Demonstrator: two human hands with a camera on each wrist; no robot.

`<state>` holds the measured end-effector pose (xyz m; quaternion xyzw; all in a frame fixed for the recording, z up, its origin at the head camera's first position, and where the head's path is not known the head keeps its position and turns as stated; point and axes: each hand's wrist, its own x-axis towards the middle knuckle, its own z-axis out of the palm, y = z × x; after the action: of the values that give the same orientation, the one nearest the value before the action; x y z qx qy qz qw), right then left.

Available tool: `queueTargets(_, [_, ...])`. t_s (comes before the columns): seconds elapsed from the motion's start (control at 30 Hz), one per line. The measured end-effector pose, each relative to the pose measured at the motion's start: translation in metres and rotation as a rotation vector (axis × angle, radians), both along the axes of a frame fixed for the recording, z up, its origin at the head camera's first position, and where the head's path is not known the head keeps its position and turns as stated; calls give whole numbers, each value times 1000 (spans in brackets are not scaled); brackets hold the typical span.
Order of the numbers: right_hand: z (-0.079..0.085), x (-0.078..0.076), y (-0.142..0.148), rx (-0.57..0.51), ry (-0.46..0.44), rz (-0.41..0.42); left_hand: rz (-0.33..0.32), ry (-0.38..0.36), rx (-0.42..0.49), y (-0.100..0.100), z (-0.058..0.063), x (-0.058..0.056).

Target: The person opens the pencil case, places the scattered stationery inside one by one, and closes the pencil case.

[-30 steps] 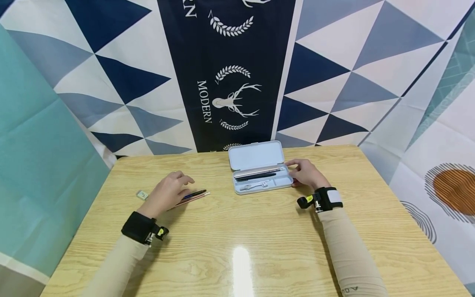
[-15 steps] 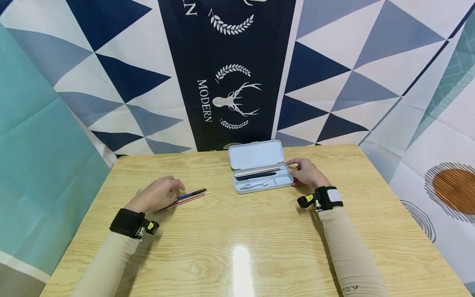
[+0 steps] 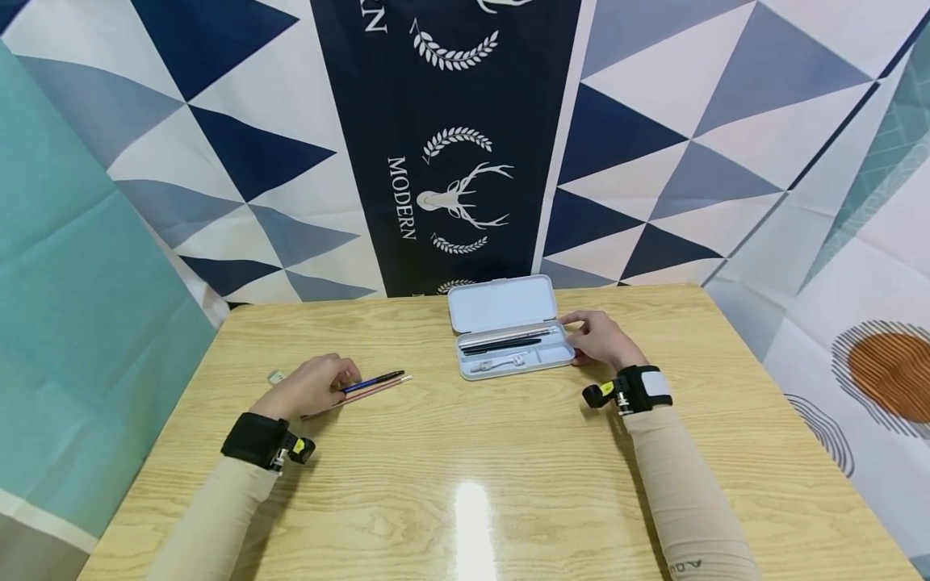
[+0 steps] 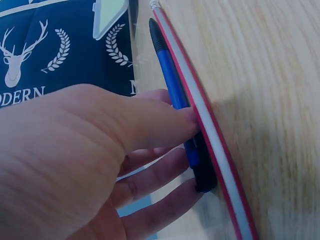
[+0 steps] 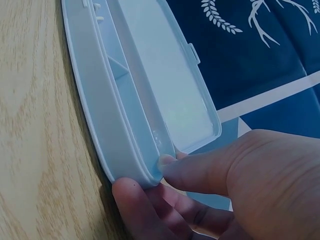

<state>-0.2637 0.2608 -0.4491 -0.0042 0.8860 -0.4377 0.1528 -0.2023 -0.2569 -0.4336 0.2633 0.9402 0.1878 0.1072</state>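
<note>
My left hand pinches a blue pen with black ends between thumb and fingers, over the left part of the table. Alongside the pen lies a red-and-white striped pencil, its tip pointing the same way. To the right, a pale blue pencil case stands with its lid raised. My right hand grips the right end of this case, thumb at the inner rim and fingers around the outside, as the right wrist view shows. Inside the case are black pens and a small whitish tool.
A small pale block lies on the table just behind my left hand. The wooden table ends at a patterned cloth close behind the case. Another cloth hangs along the left side.
My left hand first drew back to the left, uncovering more of the pen and pencil, then edged forward and closed its fingers on the pen. My right hand stays at the case.
</note>
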Motion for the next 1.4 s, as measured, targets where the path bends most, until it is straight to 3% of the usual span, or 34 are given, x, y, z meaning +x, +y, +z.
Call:
queueTargets(0.37, [0,0,0,7,0,2,18,14,-10,0,-8,0])
queueTargets(0.77, [-2,0,2,-11,15,1,59,1,-28,6,-7,3])
queueTargets(1.4, [-2,0,2,-10,12,-1,37,40,-35,7,-3,3])
